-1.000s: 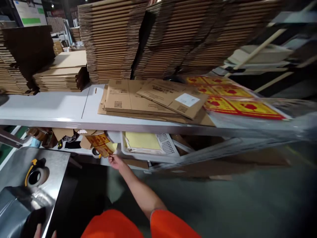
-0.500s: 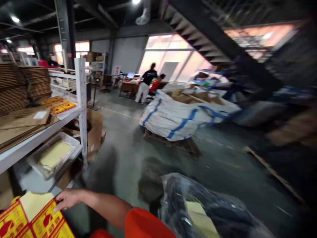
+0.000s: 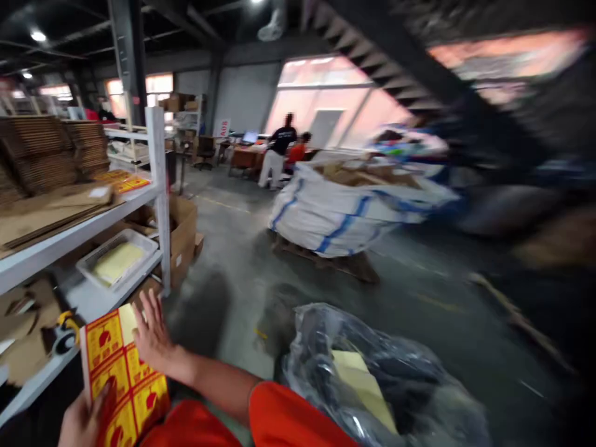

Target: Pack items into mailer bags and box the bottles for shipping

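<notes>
A sheet of yellow and red labels (image 3: 110,385) is tilted up at the lower left, with a bare cream patch at its upper edge. My left hand (image 3: 82,417) grips its lower left side, thumb on the printed face. Beside the top right edge is my right hand (image 3: 156,338), fingers stretched and spread; whether it touches the sheet I cannot tell. A tape dispenser (image 3: 67,332) with yellow on it lies on the lower shelf just left of the sheet.
A white shelf (image 3: 93,226) on the left carries stacked cardboard and a plastic basket (image 3: 149,248) with cream paper. A plastic-lined bin (image 3: 316,372) stands at lower right, cream paper inside. Ahead are a large white sack (image 3: 321,217) on a pallet and two people (image 3: 279,149) near a desk.
My right hand has gone from pinching the sheet's edge to spread fingers, a little up and right. The sheet has turned more upright, and my left hand has come into view on it.
</notes>
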{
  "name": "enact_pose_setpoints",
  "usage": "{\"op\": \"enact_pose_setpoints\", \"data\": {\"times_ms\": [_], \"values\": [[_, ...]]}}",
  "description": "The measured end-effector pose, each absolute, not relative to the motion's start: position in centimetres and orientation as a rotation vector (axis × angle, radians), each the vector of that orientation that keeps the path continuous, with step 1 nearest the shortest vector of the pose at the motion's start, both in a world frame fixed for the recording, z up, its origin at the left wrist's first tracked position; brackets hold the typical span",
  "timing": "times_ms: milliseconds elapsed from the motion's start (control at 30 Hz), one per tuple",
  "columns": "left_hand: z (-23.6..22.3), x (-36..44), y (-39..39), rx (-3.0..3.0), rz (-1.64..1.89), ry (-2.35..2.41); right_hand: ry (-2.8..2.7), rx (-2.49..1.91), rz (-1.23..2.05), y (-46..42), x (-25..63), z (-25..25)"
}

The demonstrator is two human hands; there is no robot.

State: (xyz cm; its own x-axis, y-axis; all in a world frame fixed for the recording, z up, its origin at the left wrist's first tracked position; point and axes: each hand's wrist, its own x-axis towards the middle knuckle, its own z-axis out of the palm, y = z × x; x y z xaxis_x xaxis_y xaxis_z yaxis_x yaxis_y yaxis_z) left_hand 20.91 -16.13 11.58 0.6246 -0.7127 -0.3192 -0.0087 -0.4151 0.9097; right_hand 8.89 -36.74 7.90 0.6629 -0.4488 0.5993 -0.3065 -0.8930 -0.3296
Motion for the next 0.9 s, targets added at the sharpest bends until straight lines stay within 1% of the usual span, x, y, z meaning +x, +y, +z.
{"op": "enact_pose_setpoints", "data": {"times_ms": [33, 100, 167, 267, 367, 600, 767, 900], "values": [[12.9, 19.8, -15.4, 1.792, -0.883, -0.539, 0.561, -2.692, -1.033, -36.1, 8.9, 8.9], [15.1, 18.0, -14.6, 1.701, -0.808, -0.483, 0.278, -2.729, -0.923, -35.0, 8.9, 10.8], [16.3, 17.3, -13.9, 1.645, -0.709, -0.418, -0.023, -2.665, -0.837, -34.1, 9.6, 12.2], [16.2, 17.2, -11.9, 1.501, -0.677, -0.353, -0.406, -2.53, -0.667, -32.8, 11.5, 13.2], [15.3, 16.4, -9.1, 1.39, -0.648, -0.351, -0.661, -2.445, -0.474, -31.2, 13.4, 13.6], [14.2, 13.6, -3.9, 1.547, -0.458, -0.338, -0.868, -2.273, -0.087, -27.7, 16.1, 14.9], [13.8, 11.5, -1.3, 1.773, -0.218, -0.369, -0.989, -2.145, -0.136, -24.5, 16.6, 15.8], [13.6, 10.1, 0.8, 1.815, -0.159, -0.328, -1.095, -2.056, -0.139, -22.0, 16.9, 16.4]]}}
